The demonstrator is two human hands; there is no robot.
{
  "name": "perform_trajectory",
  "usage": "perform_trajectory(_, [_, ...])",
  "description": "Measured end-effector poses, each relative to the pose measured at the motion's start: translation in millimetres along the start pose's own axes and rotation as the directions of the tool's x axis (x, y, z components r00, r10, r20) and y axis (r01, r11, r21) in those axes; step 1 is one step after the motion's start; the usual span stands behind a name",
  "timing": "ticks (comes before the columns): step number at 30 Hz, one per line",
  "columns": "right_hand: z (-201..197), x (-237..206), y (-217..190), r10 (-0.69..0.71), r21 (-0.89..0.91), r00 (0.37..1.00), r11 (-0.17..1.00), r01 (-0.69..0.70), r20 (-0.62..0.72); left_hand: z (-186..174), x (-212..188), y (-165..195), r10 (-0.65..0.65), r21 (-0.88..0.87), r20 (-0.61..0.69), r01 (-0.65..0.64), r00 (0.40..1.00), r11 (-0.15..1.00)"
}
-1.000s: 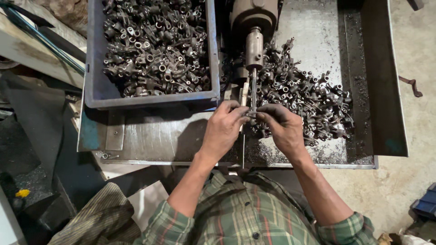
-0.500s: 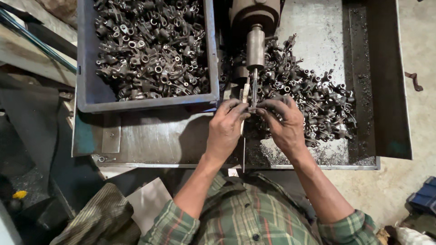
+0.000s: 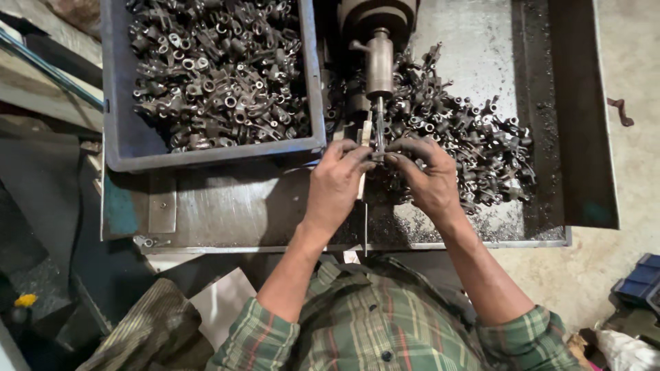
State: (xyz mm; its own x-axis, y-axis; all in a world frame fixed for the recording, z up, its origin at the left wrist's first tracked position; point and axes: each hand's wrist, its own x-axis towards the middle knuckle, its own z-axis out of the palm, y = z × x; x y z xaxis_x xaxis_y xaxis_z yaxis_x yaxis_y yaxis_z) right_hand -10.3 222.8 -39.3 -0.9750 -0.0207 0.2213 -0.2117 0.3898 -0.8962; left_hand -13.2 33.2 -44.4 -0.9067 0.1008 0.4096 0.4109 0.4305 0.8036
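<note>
A: Bench? 
B: Steel tray (image 3: 227,213) on a concrete floor, grey crate (image 3: 117,130) of small forged metal parts sitting at its left.

A: Hands?
B: Left hand (image 3: 337,182) and right hand (image 3: 430,175) are meeting under the machine spindle (image 3: 379,62), fingertips pinching together on a small part (image 3: 377,152) at the thin tool tip.

A: Loose stock?
B: Pile of parts (image 3: 474,137) is lying just beside the right hand.

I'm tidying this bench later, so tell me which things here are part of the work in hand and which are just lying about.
In use:
left hand
right hand
spindle
loose metal parts
bin of parts
metal tray

Lying about:
hook on the floor
blue box
yellow object
cardboard
</note>
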Motion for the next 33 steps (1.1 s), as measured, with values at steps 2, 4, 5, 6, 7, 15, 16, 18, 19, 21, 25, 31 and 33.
perform_trajectory(2, [1, 1, -2, 0.028, -0.004, 1.000, 1.000, -0.028, -0.005, -1, 1, 0, -0.043, -0.030, 0.018, 0.043, 0.999, 0.999])
perform_trajectory(4, [5, 0, -3, 0.079, 0.120, 0.997, 0.990, -0.076, -0.023, -2, 1, -1, -0.093, -0.064, 0.048, 0.096, 0.995, 0.993])
perform_trajectory(5, [8, -1, -3, 0.106, 0.181, 0.994, 0.979, -0.097, -0.038, -2, 1, -1, -0.070, -0.035, 0.032, 0.071, 0.997, 0.997])
perform_trajectory(6, [9, -3, -4, 0.127, 0.137, 0.991, 0.983, -0.121, -0.039, -2, 1, -1, -0.047, -0.008, 0.019, 0.048, 0.999, 0.999])
perform_trajectory(7, [10, -6, -5, 0.151, 0.093, 0.988, 0.985, -0.147, -0.039, -1, 0, -1, -0.025, 0.020, 0.008, 0.025, 1.000, 0.999])
perform_trajectory(15, [15, -16, -24, 0.304, 0.079, 0.952, 0.949, -0.306, 0.041, 2, -3, -2, -0.120, -0.070, -0.011, 0.119, 0.993, 0.990])
perform_trajectory(16, [12, -19, -25, 0.342, 0.067, 0.937, 0.936, -0.347, 0.069, 0, -4, -1, -0.132, -0.069, -0.004, 0.132, 0.991, 0.989])
perform_trajectory(18, [7, -27, -24, 0.349, 0.084, 0.927, 0.929, -0.361, 0.137, -8, -12, 2, -0.116, -0.034, 0.040, 0.117, 0.992, 0.993])
perform_trajectory(19, [4, -35, -22, 0.320, 0.115, 0.931, 0.933, -0.342, 0.177, -13, -18, 4, -0.113, -0.016, 0.065, 0.114, 0.991, 0.993])
perform_trajectory(21, [-4, -48, -15, 0.305, 0.062, 0.930, 0.944, -0.323, 0.206, -26, -33, 8, -0.143, -0.027, 0.145, 0.148, 0.979, 0.989])
perform_trajectory(25, [-31, -57, 14, 0.169, -0.346, 0.984, 0.922, -0.175, -0.047, -52, -39, 5, -0.250, -0.064, 0.135, 0.260, 0.959, 0.963])
perform_trajectory(31, [-58, -30, 41, 0.181, -0.730, 0.983, 0.670, -0.133, -0.013, -99, 11, 0, -0.565, -0.672, -0.239, 0.286, 0.790, 0.683])
perform_trajectory(33, [-57, -29, 41, 0.081, -0.763, 0.997, 0.644, -0.062, -0.013, -103, 19, 5, -0.537, -0.674, -0.286, 0.231, 0.794, 0.701])
